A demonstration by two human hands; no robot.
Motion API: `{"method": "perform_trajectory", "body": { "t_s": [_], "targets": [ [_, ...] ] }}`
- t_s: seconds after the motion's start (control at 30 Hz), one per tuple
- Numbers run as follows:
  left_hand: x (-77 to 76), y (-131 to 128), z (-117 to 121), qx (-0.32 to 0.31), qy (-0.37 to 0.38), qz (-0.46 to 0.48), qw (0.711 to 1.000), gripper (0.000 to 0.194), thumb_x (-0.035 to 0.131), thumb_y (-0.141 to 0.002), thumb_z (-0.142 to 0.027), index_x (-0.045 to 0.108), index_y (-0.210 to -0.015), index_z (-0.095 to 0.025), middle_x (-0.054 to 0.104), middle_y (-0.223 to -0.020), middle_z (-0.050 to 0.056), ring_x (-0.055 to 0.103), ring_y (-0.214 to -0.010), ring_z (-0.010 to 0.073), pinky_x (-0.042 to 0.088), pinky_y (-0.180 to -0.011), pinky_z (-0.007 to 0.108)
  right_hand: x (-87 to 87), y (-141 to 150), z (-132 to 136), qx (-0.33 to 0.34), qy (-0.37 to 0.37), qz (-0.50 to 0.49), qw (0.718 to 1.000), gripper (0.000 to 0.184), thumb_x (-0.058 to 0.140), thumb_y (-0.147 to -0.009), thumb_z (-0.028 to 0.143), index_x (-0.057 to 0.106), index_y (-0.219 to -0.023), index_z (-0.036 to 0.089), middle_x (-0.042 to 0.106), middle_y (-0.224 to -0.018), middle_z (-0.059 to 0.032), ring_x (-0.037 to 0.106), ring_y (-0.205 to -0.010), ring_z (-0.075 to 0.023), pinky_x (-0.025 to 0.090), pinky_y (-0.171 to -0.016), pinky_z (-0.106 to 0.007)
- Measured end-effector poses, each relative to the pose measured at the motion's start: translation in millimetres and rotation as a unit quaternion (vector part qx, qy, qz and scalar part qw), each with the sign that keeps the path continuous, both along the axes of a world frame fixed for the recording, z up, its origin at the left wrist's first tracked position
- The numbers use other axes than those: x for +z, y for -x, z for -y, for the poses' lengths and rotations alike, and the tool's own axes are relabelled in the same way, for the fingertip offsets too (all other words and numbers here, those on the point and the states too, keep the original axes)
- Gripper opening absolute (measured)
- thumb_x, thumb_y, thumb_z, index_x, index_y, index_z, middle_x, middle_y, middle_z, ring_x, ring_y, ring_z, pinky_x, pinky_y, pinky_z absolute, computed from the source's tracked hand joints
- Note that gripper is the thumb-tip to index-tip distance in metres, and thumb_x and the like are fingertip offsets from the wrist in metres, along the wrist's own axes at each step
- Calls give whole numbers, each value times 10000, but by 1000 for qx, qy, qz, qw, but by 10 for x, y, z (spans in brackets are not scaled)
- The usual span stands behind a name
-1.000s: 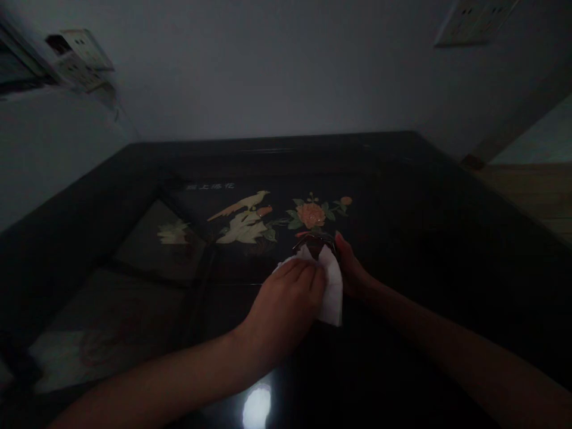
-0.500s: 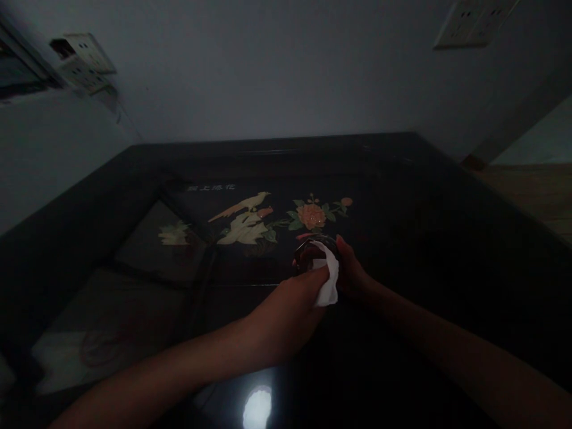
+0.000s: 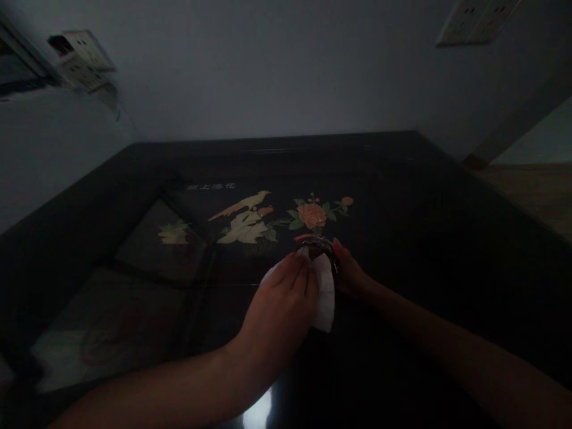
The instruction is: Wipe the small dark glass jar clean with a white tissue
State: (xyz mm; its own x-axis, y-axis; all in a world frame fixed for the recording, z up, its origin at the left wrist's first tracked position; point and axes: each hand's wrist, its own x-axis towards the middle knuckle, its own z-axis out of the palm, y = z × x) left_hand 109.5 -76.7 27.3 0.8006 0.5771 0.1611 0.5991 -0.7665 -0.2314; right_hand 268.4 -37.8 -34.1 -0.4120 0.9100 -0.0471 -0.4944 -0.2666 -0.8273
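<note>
Above the inlaid black tabletop, our left hand pinches a white tissue against a shiny round vessel, which our right hand clasps at its right side, and hard pushing could make it slip.

very dim, underexposed; light source out of frame. one hot spot: white glare at near edge of glossy table, left of centre. pale patches with dark bars mirrored on the table's left side. right side falls to near black, detail lost. wall flat grey. white tissue reads grey. left grip lit a bit better than right grip. thin glints on dark shiny object, outline unclear. soft, noisy overall. wide-angle slant on wall sockets, far left.
</note>
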Motion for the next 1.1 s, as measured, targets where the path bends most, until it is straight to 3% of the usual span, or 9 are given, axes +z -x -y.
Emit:
{"method": "perform_trajectory", "body": {
  "t_s": [0.1,0.23,0.5,0.6,0.73,0.83,0.93,1.1],
  "targets": [
    [-21,11,0,9,-31,-11,999,386,401,-869,-82,549,-1220,-26,575,-1282,190,515,-1232,266,402,-1059,413,7,19,-3,-4,-1,-4,1000,569,532,-761,665,593,-1095,209,679,-1030,-81,621,-1013,-258,500,-839,-397],
    [-3,14,-18,1,-10,-13,1000,379,419,-860,-80,556,-1208,-19,591,-1259,194,536,-1206,277,413,-1044,412,9,23,7,-6,-5,1,1000,578,525,-767,668,589,-1111,207,678,-1027,-82,624,-1004,-254,500,-836,-389],
    [61,-36,-47,-21,183,52,981,370,443,-831,-47,520,-1193,-47,635,-1170,163,611,-1077,245,455,-989,376,18,3,31,-23,-23,-5,999,539,582,-763,643,611,-1089,215,689,-922,-41,649,-853,-203,488,-814,-332],
    [119,-40,-79,-2,294,95,951,322,477,-803,-53,529,-1119,-91,645,-1120,127,619,-1024,230,485,-925,345,-2,-3,20,-24,-15,-6,1000,585,587,-742,661,601,-1113,210,684,-879,-40,648,-824,-209,486,-792,-336],
    [190,-42,-122,53,445,181,875,150,425,-859,-78,534,-928,-153,659,-934,50,636,-820,165,507,-734,251,-26,-19,-1,-30,-14,-4,999,608,571,-747,672,594,-1135,204,688,-892,-45,649,-837,-212,488,-779,-329],
    [186,-40,-143,58,484,251,836,143,386,-908,-133,517,-859,-165,645,-869,26,621,-775,144,484,-678,219,-29,-26,-8,-39,-13,-2,999,603,555,-756,680,603,-1118,200,696,-881,-50,654,-828,-214,497,-750,-320],
    [174,-29,-158,46,475,240,845,131,398,-903,-134,523,-876,-162,645,-884,30,622,-792,149,486,-710,234,-23,-24,-7,-37,-4,-11,999,603,582,-741,675,614,-1112,200,702,-882,-46,660,-827,-207,504,-750,-308],
    [192,1,-183,11,395,113,912,166,491,-845,-117,558,-997,-128,660,-1013,86,639,-932,213,511,-843,323,-9,-10,4,-28,0,-32,999,579,612,-738,650,629,-1102,200,703,-858,-33,660,-814,-188,502,-760,-284]
  ]
}}
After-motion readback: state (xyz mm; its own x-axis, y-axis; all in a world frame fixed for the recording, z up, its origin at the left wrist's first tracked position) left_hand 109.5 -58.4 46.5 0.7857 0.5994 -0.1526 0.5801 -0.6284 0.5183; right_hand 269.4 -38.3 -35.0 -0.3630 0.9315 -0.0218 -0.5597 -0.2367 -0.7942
